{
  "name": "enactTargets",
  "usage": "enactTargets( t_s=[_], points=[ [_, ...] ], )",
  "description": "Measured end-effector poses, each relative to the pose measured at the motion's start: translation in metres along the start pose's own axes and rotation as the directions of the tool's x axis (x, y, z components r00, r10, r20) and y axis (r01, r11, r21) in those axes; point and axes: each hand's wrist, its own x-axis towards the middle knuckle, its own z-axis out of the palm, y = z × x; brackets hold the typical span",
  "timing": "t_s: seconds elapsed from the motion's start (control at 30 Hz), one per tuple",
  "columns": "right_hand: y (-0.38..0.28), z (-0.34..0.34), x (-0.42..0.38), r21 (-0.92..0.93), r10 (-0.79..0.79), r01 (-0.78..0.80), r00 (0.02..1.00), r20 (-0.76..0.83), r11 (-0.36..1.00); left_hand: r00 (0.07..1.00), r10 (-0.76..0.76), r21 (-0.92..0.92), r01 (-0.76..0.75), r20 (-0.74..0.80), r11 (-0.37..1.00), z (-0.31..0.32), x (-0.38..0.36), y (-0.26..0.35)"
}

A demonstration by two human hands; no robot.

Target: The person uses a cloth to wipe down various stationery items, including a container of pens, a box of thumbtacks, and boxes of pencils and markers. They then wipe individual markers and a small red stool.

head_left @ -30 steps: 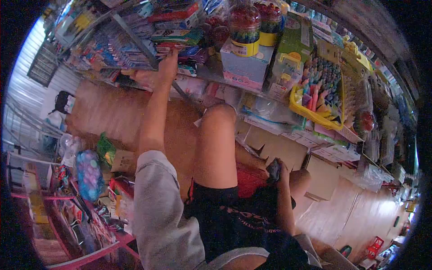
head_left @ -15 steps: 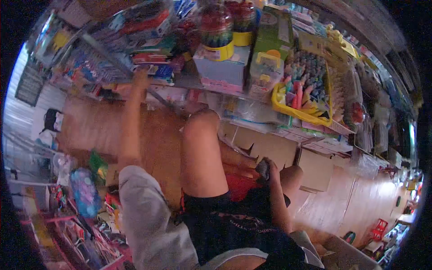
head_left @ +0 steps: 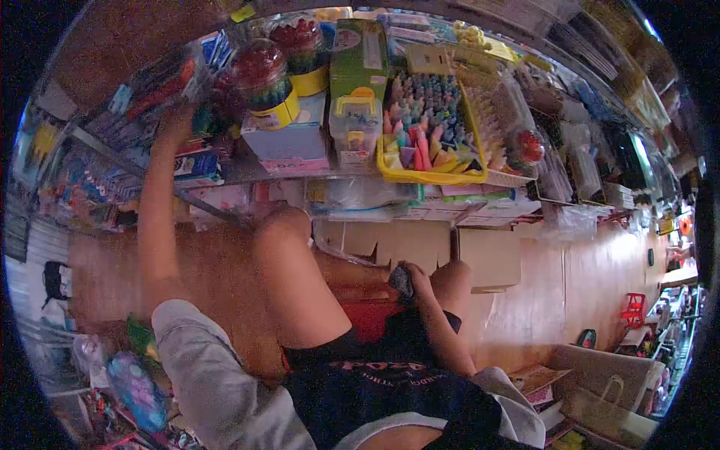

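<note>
My left hand [head_left: 177, 124] reaches up onto the shelf at the upper left, among packets and stacked stationery. Its fingers are blurred and partly lost against the goods, so whether they grip anything does not show. Just below it lies a small stack of blue packs [head_left: 198, 166]. To its right stand clear jars with red lids and yellow bases, the nearer jar [head_left: 262, 84] on a pale blue and pink box [head_left: 286, 139]. Resting by my right knee, my right hand [head_left: 420, 282] is closed around a crumpled grey cloth [head_left: 400, 281].
A yellow basket [head_left: 431, 178] of colourful tubes sits mid-shelf beside a clear lidded box [head_left: 355, 127] and a green box [head_left: 358, 56]. Under the shelf are cardboard boxes [head_left: 489, 259]. An open carton [head_left: 611, 386] stands at lower right, a red stool [head_left: 634, 309] beyond.
The view has swung, so the shelf goods now appear further left. My left hand has moved up and deeper into the shelf, while my right hand still holds the grey cloth by my knee.
</note>
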Motion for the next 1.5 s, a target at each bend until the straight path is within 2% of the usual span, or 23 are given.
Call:
enactTargets(
  t_s=[0.03,0.1,0.2,0.3,0.33,0.37,0.47,0.57,0.63,0.7,0.83,0.93,1.0,1.03,1.1,1.13,1.17,1.2,1.23,1.3,1.37,1.43,1.5],
  points=[
    [0.002,-0.002,0.0,0.0,-0.004,0.004,1.0,-0.003,1.0,0.999,-0.026,0.056,0.024,0.031,0.998,-0.009,-0.003,0.005],
    [0.002,0.0,0.001,0.227,0.207,-0.206,0.978,0.022,0.952,0.995,-0.072,0.132,0.062,0.071,0.989,-0.019,-0.009,0.009],
    [-0.011,0.008,-0.009,0.261,0.187,-0.185,0.982,0.018,0.947,0.995,-0.081,0.111,0.074,0.057,0.991,-0.018,-0.006,0.01],
    [0.018,0.001,0.009,0.267,0.157,-0.171,0.985,0.075,0.948,0.996,-0.089,0.073,0.086,0.032,0.994,-0.016,-0.003,0.011],
    [0.023,-0.001,0.017,0.098,0.091,-0.095,0.995,0.046,0.991,0.995,-0.094,0.057,0.093,0.023,0.994,-0.016,-0.001,0.011],
    [0.019,0.003,0.014,0.092,0.088,-0.095,0.993,0.072,0.991,0.995,-0.099,0.038,0.098,0.019,0.994,-0.015,0.003,0.012],
    [0.005,0.008,0.001,0.24,0.184,-0.186,0.982,0.033,0.953,0.993,-0.119,-0.023,0.119,0.0,0.993,-0.016,0.009,0.011],
    [-0.004,0.011,-0.005,0.235,0.178,-0.169,0.984,-0.017,0.957,0.989,-0.137,-0.088,0.132,-0.05,0.987,-0.025,0.002,0.004],
    [-0.003,0.009,-0.004,0.24,0.144,-0.162,0.985,0.092,0.957,0.985,-0.137,-0.13,0.123,-0.106,0.984,-0.034,-0.011,0.001],
    [0.0,0.006,-0.003,0.133,0.149,-0.148,0.989,0.003,0.98,0.974,-0.114,-0.123,0.091,-0.195,0.988,-0.045,-0.036,0.0],
    [-0.006,0.012,-0.007,0.125,0.143,-0.147,0.989,0.04,0.981,0.946,-0.055,-0.054,0.04,-0.318,0.998,-0.089,-0.103,0.014],
    [0.014,0.002,0.013,0.247,0.169,-0.186,0.982,0.089,0.951,0.906,-0.119,-0.206,0.037,-0.405,0.978,-0.136,-0.152,0.041],
    [0.026,-0.007,0.029,0.266,0.356,-0.401,0.912,0.202,0.877,0.857,-0.284,-0.448,0.071,-0.429,0.891,-0.16,-0.18,0.063],
    [0.026,-0.007,0.029,0.259,0.361,-0.408,0.909,0.209,0.876,0.858,-0.289,-0.445,0.081,-0.424,0.892,-0.164,-0.191,0.073],
    [0.028,-0.009,0.023,0.452,0.213,-0.303,0.947,0.241,0.839,0.597,-0.481,-0.714,-0.236,-0.641,0.659,-0.17,-0.213,0.093],
    [0.031,-0.011,0.025,0.524,0.056,-0.223,0.948,0.315,0.822,0.547,-0.606,-0.815,-0.348,-0.578,0.464,-0.168,-0.221,0.103],
    [0.036,-0.016,0.024,0.519,0.069,-0.238,0.944,0.324,0.821,0.508,-0.714,-0.853,-0.459,-0.482,0.249,-0.162,-0.228,0.116],
    [-0.003,-0.003,0.001,0.571,0.045,-0.277,0.921,0.387,0.772,0.478,-0.828,-0.781,-0.62,-0.295,-0.08,-0.156,-0.226,0.136],
    [-0.037,0.01,-0.016,0.619,0.013,-0.315,0.897,0.442,0.72,0.545,-0.822,-0.501,-0.764,-0.164,-0.406,-0.141,-0.227,0.147],
    [-0.064,0.02,-0.025,0.663,-0.024,-0.165,0.964,0.266,0.73,0.693,-0.706,-0.453,-0.682,-0.146,-0.575,-0.141,-0.218,0.182],
    [-0.097,0.013,-0.037,0.591,-0.157,0.058,0.98,0.119,0.804,0.789,-0.612,-0.13,-0.613,-0.053,-0.779,-0.135,-0.2,0.216],
    [-0.143,0.008,-0.067,0.658,-0.243,0.076,0.956,0.166,0.749,0.865,-0.482,-0.051,-0.479,0.14,-0.876,-0.134,-0.186,0.244],
    [-0.169,-0.007,-0.063,0.37,-0.516,0.508,0.852,-0.085,0.778,0.949,-0.287,-0.141,-0.268,0.134,-0.953,-0.123,-0.169,0.26]
  ],
)
